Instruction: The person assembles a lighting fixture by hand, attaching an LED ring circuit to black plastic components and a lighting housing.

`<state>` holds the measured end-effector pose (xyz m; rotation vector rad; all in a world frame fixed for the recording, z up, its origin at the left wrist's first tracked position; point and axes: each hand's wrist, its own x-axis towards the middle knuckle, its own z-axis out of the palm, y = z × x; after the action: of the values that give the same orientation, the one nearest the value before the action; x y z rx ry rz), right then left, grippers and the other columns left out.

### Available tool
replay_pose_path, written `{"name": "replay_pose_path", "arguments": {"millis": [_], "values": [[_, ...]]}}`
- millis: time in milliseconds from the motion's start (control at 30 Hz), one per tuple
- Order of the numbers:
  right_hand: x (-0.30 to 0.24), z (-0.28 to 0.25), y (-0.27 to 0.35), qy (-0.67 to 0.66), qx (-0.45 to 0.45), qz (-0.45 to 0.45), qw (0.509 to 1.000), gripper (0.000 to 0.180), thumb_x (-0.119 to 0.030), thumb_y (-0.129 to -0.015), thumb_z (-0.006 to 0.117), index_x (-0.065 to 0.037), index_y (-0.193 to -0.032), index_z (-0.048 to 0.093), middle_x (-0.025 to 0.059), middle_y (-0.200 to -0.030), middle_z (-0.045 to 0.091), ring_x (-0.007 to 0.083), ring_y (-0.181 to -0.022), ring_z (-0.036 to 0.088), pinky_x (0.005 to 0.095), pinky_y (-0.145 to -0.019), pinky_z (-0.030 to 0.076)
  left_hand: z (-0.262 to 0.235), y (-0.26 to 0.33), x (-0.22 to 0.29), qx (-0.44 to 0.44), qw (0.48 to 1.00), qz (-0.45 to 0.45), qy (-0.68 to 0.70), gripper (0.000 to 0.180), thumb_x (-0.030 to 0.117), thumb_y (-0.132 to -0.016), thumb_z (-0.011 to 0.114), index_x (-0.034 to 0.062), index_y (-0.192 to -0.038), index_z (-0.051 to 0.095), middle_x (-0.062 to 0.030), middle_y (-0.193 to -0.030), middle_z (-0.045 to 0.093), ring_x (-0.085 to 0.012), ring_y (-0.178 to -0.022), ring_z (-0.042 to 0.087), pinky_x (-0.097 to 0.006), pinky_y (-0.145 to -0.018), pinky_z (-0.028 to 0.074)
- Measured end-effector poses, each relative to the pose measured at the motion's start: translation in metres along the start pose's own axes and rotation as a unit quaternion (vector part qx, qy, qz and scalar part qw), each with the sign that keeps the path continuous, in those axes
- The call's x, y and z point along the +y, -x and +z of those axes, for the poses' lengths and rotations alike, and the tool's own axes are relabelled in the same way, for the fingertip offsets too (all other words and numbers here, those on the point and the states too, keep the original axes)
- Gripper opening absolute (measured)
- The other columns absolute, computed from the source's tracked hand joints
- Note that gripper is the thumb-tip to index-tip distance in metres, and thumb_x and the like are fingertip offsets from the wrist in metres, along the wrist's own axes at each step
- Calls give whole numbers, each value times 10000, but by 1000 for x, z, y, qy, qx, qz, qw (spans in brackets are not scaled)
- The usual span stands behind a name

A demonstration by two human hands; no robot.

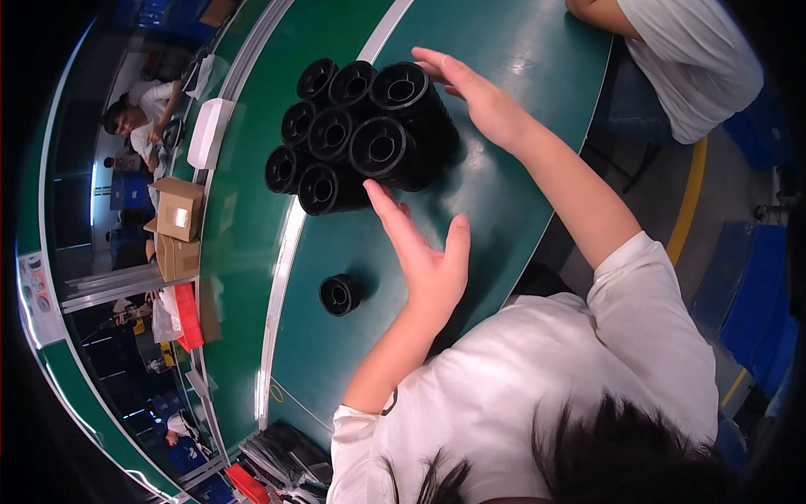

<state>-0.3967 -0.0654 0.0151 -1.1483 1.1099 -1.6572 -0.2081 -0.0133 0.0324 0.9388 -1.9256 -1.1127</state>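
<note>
Several stacks of black, hollow cylindrical parts (332,134) stand close together on the green table (495,50), their round openings facing up. My left hand (424,256) is open at the near side of the group, fingers stretched and thumb apart. Its fingertips reach the lower edge of the near stacks; whether they touch is hard to tell. On the far right side, my right hand (478,97) is open too, its fingers extended beside the tallest-looking stack (405,88). Neither hand holds anything. A single short black cylinder (339,295) sits apart, left of my left forearm.
A pale metal strip (281,277) runs along the table. Beyond it are cardboard boxes (178,210), a white tray (210,134) and a red bin (189,315). Another person in a white sleeve (693,59) sits at the upper right. Blue bins (756,294) stand at right.
</note>
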Motion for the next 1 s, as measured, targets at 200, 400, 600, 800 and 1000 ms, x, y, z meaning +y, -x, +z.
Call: {"name": "replay_pose_path", "arguments": {"millis": [200, 400, 600, 800, 1000], "values": [[-2, 5, 4, 15, -51, -17, 998, 624, -525, -927, 287, -77, -1359, 336, 154, -1382, 353, 274, -1314, 275, 370, -1069, 201, 0, -3, -1, -9, 1000, 8, -22, 936, 93, -784, 592, -5, -1390, -114, -226, -1458, -83, -345, -1365, -13, -454, -1080, 88], [-4, 5, 4, 30, -53, -7, 998, 600, -498, -935, 295, -74, -1357, 336, 149, -1378, 359, 262, -1310, 280, 354, -1071, 194, 1, -5, -2, -11, 999, 18, -45, 935, 108, -779, 601, -38, -1382, -98, -243, -1454, -94, -357, -1363, -67, -431, -1089, 33], [1, 7, 3, 9, -52, -1, 999, 577, -466, -948, 267, -68, -1359, 339, 66, -1335, 411, 186, -1265, 319, 339, -1067, 190, 0, -3, -4, -11, 998, 10, -57, 932, 107, -774, 600, -43, -1381, -91, -252, -1450, -96, -366, -1361, -68, -429, -1090, 21], [-1, 1, 8, 1, 2, -1, 1000, 548, -432, -944, 286, -67, -1347, 357, 63, -1298, 450, 170, -1220, 369, 321, -1025, 241, -16, 15, -6, 23, 995, 35, -87, 921, 113, -722, 625, -49, -1391, 13, -277, -1447, -19, -396, -1357, 9, -443, -1082, 81], [-43, -8, 33, 51, 105, -146, 982, 436, -287, -905, 352, -61, -1257, 472, 94, -1188, 530, 178, -1105, 456, 306, -948, 291, -88, 43, -11, 99, 907, 137, -386, 797, 130, -682, 664, -25, -1349, 255, -270, -1402, 221, -420, -1305, 219, -475, -1048, 205]]}}
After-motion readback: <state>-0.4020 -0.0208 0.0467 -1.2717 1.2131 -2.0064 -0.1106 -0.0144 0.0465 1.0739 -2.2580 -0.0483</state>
